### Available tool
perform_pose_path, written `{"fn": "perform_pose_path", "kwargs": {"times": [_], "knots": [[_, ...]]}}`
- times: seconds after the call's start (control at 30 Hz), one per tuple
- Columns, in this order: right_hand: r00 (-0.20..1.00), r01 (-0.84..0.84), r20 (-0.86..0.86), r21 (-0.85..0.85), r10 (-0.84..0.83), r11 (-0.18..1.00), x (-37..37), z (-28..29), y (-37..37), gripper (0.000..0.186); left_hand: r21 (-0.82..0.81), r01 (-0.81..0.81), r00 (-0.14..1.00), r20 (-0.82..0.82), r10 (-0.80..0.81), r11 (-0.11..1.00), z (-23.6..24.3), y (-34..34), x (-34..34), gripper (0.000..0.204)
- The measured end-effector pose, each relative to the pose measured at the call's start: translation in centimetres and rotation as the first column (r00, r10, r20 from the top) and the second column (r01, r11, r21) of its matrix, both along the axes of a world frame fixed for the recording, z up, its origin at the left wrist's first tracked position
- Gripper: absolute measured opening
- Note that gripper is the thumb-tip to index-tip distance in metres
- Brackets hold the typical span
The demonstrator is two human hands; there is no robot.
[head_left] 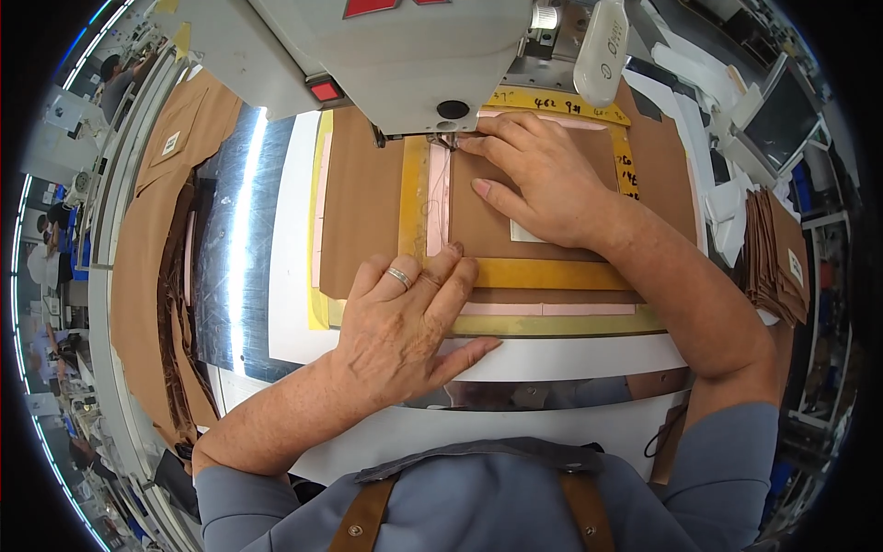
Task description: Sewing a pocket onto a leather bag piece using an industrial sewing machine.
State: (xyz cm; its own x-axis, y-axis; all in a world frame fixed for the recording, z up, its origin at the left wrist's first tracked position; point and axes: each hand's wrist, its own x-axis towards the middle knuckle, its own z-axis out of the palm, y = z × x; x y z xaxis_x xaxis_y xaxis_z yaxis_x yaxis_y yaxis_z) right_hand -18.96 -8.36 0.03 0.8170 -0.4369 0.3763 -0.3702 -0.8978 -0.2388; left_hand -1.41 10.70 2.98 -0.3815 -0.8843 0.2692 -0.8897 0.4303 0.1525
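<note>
The left hand [405, 317] lies palm down, fingers extended, gripping nothing visible, fingertips at the near end of the pink strip [440, 216]. The strip's long axis runs away from them to beneath the sewing machine [405, 78]. Right of it, on the brown panel [483, 216], the right hand [543, 179] spreads, nearer the strip's far end; whether its fingertips pinch anything, I cannot tell.

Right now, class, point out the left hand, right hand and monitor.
Left hand [395, 317], head view: back of hand.
Right hand [556, 181], head view: back of hand.
Monitor [780, 118], head view: dark screen.
</note>
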Motion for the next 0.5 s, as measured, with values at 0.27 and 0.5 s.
{"fn": "perform_pose_path", "kwargs": {"times": [0.27, 0.5], "knots": [[0.996, -0.057, 0.066, 0.038, 0.054, 0.998, -0.4, 0.1, 1.9, 0.045, 0.008, 0.008, 1.0, -0.001, -0.008, 1.0, 0.1, 1.7, -0.4, 0.072], [0.997, -0.064, 0.056, 0.035, 0.062, 0.997, -0.6, 0.2, 2.7, 0.046, 0.022, 0.002, 1.0, -0.005, -0.002, 1.0, -0.1, 2.4, -0.4, 0.069]]}}
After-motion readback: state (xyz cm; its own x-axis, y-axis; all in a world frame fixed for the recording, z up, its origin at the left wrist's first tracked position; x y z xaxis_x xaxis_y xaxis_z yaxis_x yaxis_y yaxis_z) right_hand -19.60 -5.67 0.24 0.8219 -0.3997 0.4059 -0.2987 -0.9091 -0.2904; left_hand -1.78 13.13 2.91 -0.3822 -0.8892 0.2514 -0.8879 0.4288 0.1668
